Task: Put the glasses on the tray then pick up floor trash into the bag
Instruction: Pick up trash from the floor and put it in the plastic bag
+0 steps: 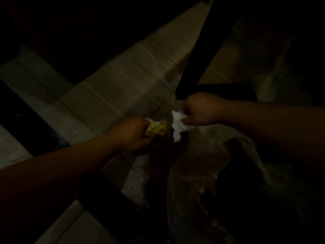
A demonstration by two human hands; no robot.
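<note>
step: floor trash | left hand [135, 136] closed on yellow wrapper [157, 129] | right hand [202, 110] gripping white tissue [177, 124], both just above the floor beside the clear bag [202, 173], likely for a short drop | glasses, tray unseen

Dim tiled floor [109, 88]: left hand [133, 134] clutches a yellow wrapper [157, 129]; right hand [202, 110] grips crumpled white paper [177, 124] above a clear plastic bag [198, 169], near a dark furniture leg [197, 55].
</note>
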